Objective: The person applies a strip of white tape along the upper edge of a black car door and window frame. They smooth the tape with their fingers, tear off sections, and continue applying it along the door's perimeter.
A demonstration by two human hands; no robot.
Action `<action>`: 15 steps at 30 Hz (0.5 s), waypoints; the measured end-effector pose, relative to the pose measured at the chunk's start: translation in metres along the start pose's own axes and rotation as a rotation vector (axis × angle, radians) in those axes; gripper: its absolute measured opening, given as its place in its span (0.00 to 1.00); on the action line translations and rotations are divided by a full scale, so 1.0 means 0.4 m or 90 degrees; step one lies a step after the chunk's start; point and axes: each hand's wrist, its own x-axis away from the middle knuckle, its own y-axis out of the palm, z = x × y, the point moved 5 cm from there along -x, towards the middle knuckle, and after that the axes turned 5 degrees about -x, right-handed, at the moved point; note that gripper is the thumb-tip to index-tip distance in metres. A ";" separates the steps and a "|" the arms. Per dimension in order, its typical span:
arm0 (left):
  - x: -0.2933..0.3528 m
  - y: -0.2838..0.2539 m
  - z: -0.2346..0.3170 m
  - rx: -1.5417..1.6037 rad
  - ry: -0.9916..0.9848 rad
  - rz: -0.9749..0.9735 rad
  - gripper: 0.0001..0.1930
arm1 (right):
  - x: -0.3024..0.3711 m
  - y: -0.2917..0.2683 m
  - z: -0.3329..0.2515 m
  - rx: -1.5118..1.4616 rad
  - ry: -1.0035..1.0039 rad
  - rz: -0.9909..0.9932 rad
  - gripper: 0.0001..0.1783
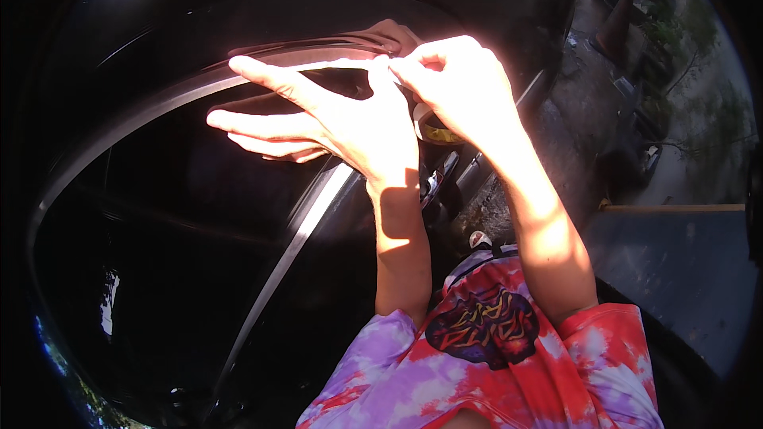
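Note:
My left hand point(342, 123) is held over the upper edge of a black car's side window, fingers spread and stretched to the left. Its raised thumb meets the fingertips of my right hand point(461, 75), which is closed in a pinch. Strong sunlight washes out both hands, so what lies in the pinch cannot be made out. A pale curved strip point(135, 115) follows the window's upper edge and passes behind my left hand. Partly hidden behind my right wrist is a ring-shaped thing with a yellow inside point(439, 133), perhaps a roll of tape.
Dark glossy car bodywork point(262, 12) rises beyond the window glass point(183, 183). A bright slanting strip point(294, 246) crosses the car below my left hand. To the right lie rough ground point(576, 99), an upright cone-like object point(616, 28) and a grey panel or surface point(675, 270).

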 end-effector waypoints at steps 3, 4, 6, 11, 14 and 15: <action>-0.003 -0.008 -0.018 -0.030 0.027 0.026 0.68 | 0.017 0.008 -0.025 0.021 -0.039 0.017 0.15; -0.004 -0.008 -0.021 -0.027 0.031 0.027 0.68 | 0.024 0.006 -0.038 0.037 -0.054 0.029 0.15; -0.002 -0.014 -0.018 -0.011 0.019 0.015 0.67 | 0.031 0.010 -0.050 0.017 -0.089 0.057 0.15; -0.001 -0.012 -0.001 -0.074 -0.005 0.010 0.72 | 0.036 0.002 -0.090 0.172 -0.275 0.079 0.08; -0.004 -0.010 0.006 -0.074 -0.027 -0.012 0.72 | 0.020 -0.002 -0.103 0.226 -0.395 0.012 0.06; -0.004 -0.009 0.007 -0.079 -0.039 -0.014 0.72 | 0.015 -0.002 -0.105 0.237 -0.435 -0.019 0.06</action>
